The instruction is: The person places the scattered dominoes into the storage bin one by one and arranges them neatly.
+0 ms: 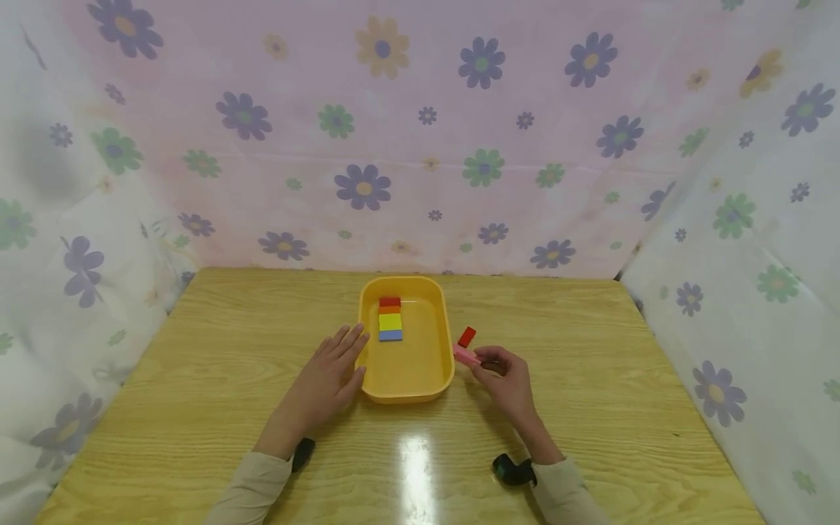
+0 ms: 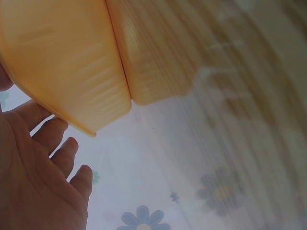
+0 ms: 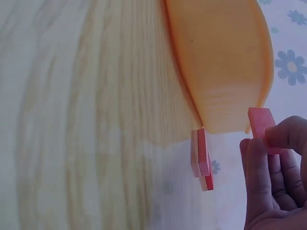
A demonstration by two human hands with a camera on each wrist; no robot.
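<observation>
A yellow plastic tray [image 1: 407, 397] stands on the table. Inside, along its left part, a red block [image 1: 390, 301], an orange block [image 1: 389, 310], a yellow block [image 1: 390, 321] and a blue block [image 1: 390, 335] lie in a row. My left hand [image 1: 328, 379] rests against the tray's left rim, fingers loosely extended. On the other side, my right hand [image 1: 508, 379] pinches a pink block [image 3: 261, 122] between thumb and fingers, just outside the tray's right wall. Below it in the right wrist view, a pinkish block [image 3: 202, 152] and a red block [image 1: 467, 337] lie on the table.
The wooden table [image 1: 564, 313] reaches back to a flower-patterned cloth [image 1: 420, 146]. Similar cloth hangs along the left and right sides. A black wrist device [image 1: 512, 470] sits by the right sleeve, and another [image 1: 302, 454] by the left.
</observation>
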